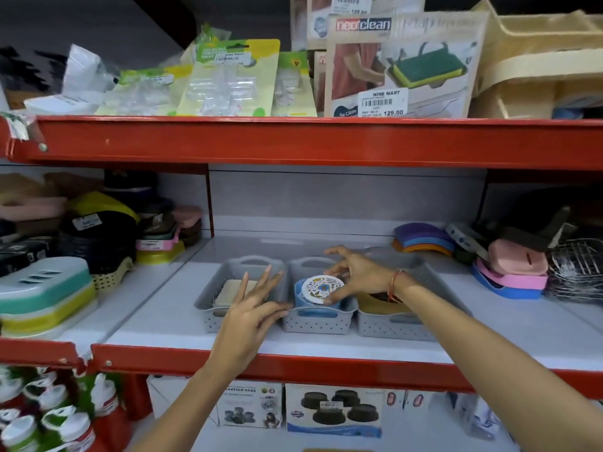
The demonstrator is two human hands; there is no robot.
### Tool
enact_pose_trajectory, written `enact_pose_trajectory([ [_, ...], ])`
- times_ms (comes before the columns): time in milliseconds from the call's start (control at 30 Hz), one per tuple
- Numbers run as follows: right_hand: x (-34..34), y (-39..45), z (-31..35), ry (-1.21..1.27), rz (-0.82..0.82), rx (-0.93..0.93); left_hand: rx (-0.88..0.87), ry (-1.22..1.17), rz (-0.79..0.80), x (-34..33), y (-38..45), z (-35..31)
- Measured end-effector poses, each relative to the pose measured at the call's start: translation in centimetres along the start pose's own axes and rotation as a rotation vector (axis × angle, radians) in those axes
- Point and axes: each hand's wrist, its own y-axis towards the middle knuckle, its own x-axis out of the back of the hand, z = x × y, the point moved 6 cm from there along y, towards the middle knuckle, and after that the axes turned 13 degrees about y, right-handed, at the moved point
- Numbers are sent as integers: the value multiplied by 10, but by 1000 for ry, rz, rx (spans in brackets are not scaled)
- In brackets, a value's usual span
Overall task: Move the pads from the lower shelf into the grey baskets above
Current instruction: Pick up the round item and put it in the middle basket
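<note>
Three grey perforated baskets stand side by side on the middle shelf: left basket (208, 313), middle basket (318, 324), right basket (391, 326). A beige pad (228, 293) lies in the left one. The middle one holds blue pads, with a round white patterned pad (321, 288) on top. My right hand (355, 275) pinches that round pad at its right edge. My left hand (251, 311) rests, fingers spread, on the rim between the left and middle baskets. A yellow-and-dark item (375, 303) sits in the right basket, partly hidden by my right wrist.
Stacked soap dishes (45, 295) crowd the shelf's left end; coloured holders (512, 272) and wire racks (577, 272) fill the right. Red shelf edges (293, 141) run above and below. Boxes of vibration pads (334, 411) sit on the lower shelf, bottles (49, 415) at lower left.
</note>
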Motion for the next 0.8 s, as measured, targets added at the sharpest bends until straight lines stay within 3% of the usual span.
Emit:
enact_pose_trajectory([
  [433,-8,19,-5,-78,77,1,-5,37,16,-2,-1,2],
  [667,1,-15,11,-2,-149,158,2,51,60,0,-3,-2],
  [800,1,-67,31,32,-481,382,-6,99,-59,14,-8,-20],
])
